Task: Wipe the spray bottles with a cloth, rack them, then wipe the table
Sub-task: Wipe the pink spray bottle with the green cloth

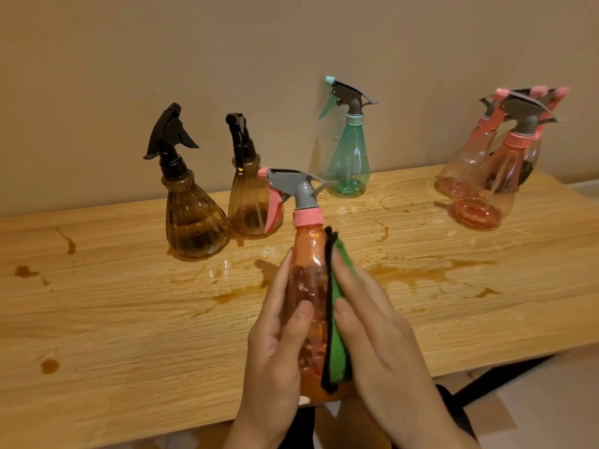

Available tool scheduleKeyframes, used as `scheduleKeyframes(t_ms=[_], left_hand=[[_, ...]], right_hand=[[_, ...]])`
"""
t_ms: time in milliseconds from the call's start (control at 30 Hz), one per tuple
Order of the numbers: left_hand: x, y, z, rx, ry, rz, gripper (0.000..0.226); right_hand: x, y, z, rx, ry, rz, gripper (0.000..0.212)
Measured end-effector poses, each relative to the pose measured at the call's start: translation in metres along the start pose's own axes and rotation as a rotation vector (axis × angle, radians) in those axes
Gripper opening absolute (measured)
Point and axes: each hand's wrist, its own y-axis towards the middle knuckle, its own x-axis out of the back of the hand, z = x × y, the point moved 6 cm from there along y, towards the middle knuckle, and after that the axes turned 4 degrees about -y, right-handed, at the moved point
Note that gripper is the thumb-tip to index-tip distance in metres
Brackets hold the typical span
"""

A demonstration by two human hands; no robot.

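My left hand (275, 345) grips a clear pink spray bottle (308, 254) with a grey head and pink trigger, held upright above the front of the wooden table (113, 319). My right hand (379, 332) presses a green cloth with a black edge (335, 345) flat against the bottle's right side. Two brown bottles with black heads (194, 218) (249, 202) stand behind to the left. A teal bottle (348, 157) stands at the back by the wall. A cluster of pink bottles (486, 176) stands at the back right.
Brown liquid stains and wet patches (421, 273) are spread over the tabletop, with smaller spots at the left (48, 366). A beige wall runs right behind the table. The table's near edge and a dark leg (499, 380) show at lower right.
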Motion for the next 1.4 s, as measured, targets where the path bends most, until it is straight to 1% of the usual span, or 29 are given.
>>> scheduleKeyframes(t_ms=[100, 200, 267, 333, 400, 533, 633, 700, 733, 833, 933, 1067, 1167, 1200, 1267, 1333, 1400], left_hand=[[0.004, 0.0, 0.0, -0.006, -0.045, -0.054, 0.051], [0.001, -0.001, -0.001, -0.027, 0.038, -0.016, 0.052], [-0.003, -0.003, -0.002, -0.033, 0.108, 0.03, 0.053], [-0.006, -0.003, -0.001, -0.039, 0.148, 0.065, 0.052], [-0.007, -0.003, -0.002, -0.029, 0.132, 0.057, 0.051], [-0.001, -0.002, -0.003, -0.029, 0.049, -0.011, 0.051], [0.003, 0.0, -0.002, -0.015, 0.018, -0.028, 0.053], [0.003, 0.0, -0.002, -0.01, 0.017, -0.021, 0.054], [0.003, 0.0, -0.001, -0.01, 0.012, -0.017, 0.054], [0.0, -0.001, -0.001, -0.017, 0.034, 0.012, 0.052], [-0.001, -0.001, -0.001, -0.003, 0.03, 0.015, 0.05], [0.001, 0.0, -0.003, -0.031, 0.041, -0.042, 0.057], [0.003, 0.001, -0.004, -0.04, 0.025, -0.061, 0.052], [0.001, 0.0, -0.004, -0.043, 0.045, -0.038, 0.051], [-0.002, -0.002, -0.004, -0.044, 0.104, 0.014, 0.051], [-0.005, -0.005, -0.004, -0.068, 0.202, 0.048, 0.052], [-0.006, -0.005, -0.003, -0.085, 0.233, 0.048, 0.052]], right_hand=[[-0.011, -0.023, -0.002, 0.001, -0.058, -0.026, 0.043], [-0.006, -0.019, -0.005, -0.039, -0.014, -0.073, 0.046], [0.002, -0.005, -0.007, -0.062, 0.056, -0.092, 0.045], [0.009, 0.008, -0.007, -0.057, 0.069, -0.104, 0.043], [0.01, 0.012, -0.004, -0.052, 0.055, -0.091, 0.044], [-0.006, -0.012, 0.006, 0.064, -0.087, -0.08, 0.046], [-0.017, -0.035, 0.005, 0.039, -0.153, -0.198, 0.048], [-0.018, -0.036, 0.007, 0.041, -0.148, -0.234, 0.046], [-0.015, -0.029, 0.009, 0.034, -0.117, -0.214, 0.046], [-0.003, -0.003, 0.007, 0.007, 0.01, -0.087, 0.045], [0.005, 0.013, 0.006, 0.005, 0.08, -0.021, 0.047], [-0.007, -0.01, 0.003, 0.062, -0.07, -0.052, 0.045], [-0.014, -0.033, -0.001, 0.061, -0.153, -0.127, 0.045], [-0.013, -0.035, -0.002, 0.058, -0.139, -0.155, 0.044], [-0.006, -0.027, -0.003, 0.003, -0.026, -0.175, 0.042], [0.003, -0.013, -0.007, -0.065, 0.106, -0.159, 0.042], [0.01, -0.001, -0.007, -0.07, 0.127, -0.132, 0.043]])
